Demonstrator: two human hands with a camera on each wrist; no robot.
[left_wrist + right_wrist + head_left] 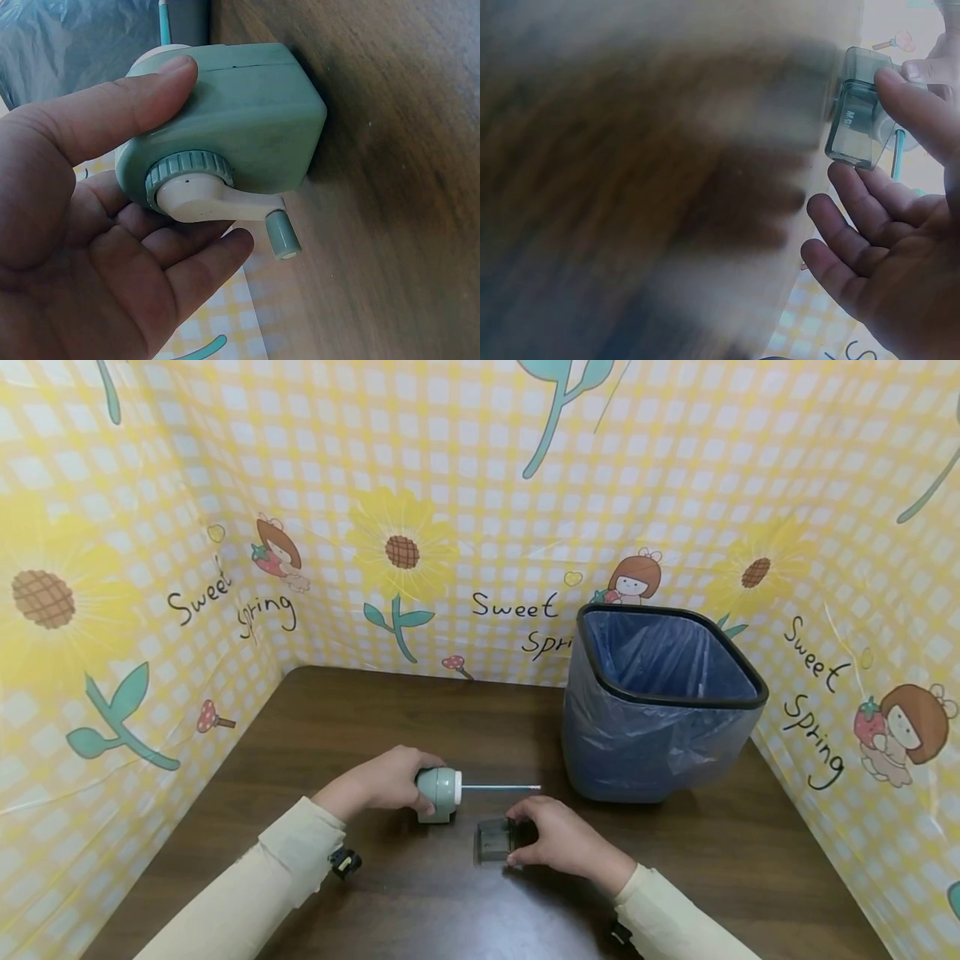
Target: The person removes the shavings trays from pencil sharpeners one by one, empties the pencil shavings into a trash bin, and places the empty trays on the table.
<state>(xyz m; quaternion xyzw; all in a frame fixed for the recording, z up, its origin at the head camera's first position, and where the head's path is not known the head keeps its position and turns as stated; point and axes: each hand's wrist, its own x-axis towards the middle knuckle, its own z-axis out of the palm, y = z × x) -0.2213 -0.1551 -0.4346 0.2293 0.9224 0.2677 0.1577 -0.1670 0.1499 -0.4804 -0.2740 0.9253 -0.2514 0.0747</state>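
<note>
My left hand (pixel 392 783) grips a green crank pencil sharpener (pixel 441 787), thumb along its side. A light-blue pencil (pixel 498 787) sticks out to the right from the sharpener's white collar. In the left wrist view, the cream crank (pixel 217 201) with its green knob (pixel 283 234) shows on the near side, and the fingers curl beneath the body. My right hand (pixel 562 837) pinches a clear, smoky box-like shavings drawer (pixel 493 842) between thumb and fingertips, close over the table and right of the sharpener. The other right fingers (pixel 847 232) spread loosely in the right wrist view.
A blue-grey trash bin (pixel 622 760) with a black rim and a clear liner stands behind my right hand. The dark wooden table (pixel 360 718) is bordered at the back and sides by yellow checked sheets (pixel 480 527) with printed flowers.
</note>
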